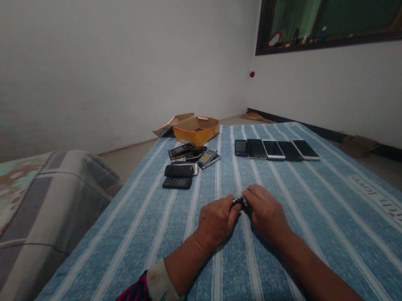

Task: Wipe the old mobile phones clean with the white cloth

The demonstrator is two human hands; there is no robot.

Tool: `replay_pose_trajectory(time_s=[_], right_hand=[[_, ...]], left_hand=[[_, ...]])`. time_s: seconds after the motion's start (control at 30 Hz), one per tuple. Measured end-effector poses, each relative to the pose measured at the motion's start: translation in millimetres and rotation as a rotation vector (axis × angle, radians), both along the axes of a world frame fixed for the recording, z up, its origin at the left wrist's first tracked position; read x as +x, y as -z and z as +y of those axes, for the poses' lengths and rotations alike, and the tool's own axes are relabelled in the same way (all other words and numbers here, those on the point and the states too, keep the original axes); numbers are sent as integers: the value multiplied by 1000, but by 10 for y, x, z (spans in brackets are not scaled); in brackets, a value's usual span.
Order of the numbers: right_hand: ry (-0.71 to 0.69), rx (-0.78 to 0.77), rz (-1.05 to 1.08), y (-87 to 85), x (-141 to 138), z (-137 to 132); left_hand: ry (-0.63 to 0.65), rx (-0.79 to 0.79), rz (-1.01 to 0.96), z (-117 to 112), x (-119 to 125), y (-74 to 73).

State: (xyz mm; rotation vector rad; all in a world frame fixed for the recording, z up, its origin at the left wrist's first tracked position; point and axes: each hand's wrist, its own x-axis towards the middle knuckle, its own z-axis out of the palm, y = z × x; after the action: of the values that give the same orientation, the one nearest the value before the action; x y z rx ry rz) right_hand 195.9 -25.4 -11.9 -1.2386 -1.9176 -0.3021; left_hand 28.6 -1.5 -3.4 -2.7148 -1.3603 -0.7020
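Note:
Over the middle of the striped cloth, my left hand (pixel 216 219) is closed around a small dark phone (pixel 238 200), seen edge-on with a light rim. Most of its body is hidden by the fingers. My right hand (pixel 265 210) meets it from the right, its fingers pinched on a small whitish piece (pixel 245 200) against the phone's end. Whether that piece is cloth or paper I cannot make out. Beyond my hands to the left lies a loose pile of older phones, with a keypad phone (pixel 177 183) nearest and a blue-screened one (pixel 208 157) on the pile's right.
A row of several touchscreen phones, among them a white-edged one (pixel 273 149), lies at the back right. An open orange box (pixel 196 131) stands at the far end of the blue striped cloth (pixel 179 222). A bed (pixel 44 195) is to the left.

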Motion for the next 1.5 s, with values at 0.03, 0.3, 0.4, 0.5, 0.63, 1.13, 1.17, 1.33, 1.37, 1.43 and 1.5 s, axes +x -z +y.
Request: replay_pose_trajectory(time_s=[0.03, 0.3, 0.4, 0.5, 0.63, 1.13, 1.17, 1.33, 1.37, 1.43, 1.5], right_hand=[[-11, 8, 10, 8, -17, -4], [-129, 37, 23, 27, -162, 1], [-57, 12, 15, 3, -49, 31], [67, 1, 41, -10, 114, 57], [94, 18, 45, -4, 174, 73], [-154, 15, 60, -7, -166, -21], [-162, 13, 64, -8, -164, -22], [-162, 5, 78, -7, -157, -27], [-161, 6, 81, -9, -156, -29], [-168, 8, 90, -14, -152, -30], [-179, 12, 102, -18, -145, -31]], left_hand=[[-2, -17, 5, -3, 9, -6], [16, -23, -36, 5, 29, 22], [6, -6, -54, 17, 28, 38], [-1, 10, -36, 22, 29, 46], [4, -8, -18, 18, 35, 43], [39, 28, -79, 21, 27, 103], [49, 26, -81, 20, 26, 94], [69, -44, -77, 4, 29, 30], [72, -55, -81, 4, 30, 25], [78, -65, -97, 7, 31, 26], [86, -69, -109, 12, 32, 34]])
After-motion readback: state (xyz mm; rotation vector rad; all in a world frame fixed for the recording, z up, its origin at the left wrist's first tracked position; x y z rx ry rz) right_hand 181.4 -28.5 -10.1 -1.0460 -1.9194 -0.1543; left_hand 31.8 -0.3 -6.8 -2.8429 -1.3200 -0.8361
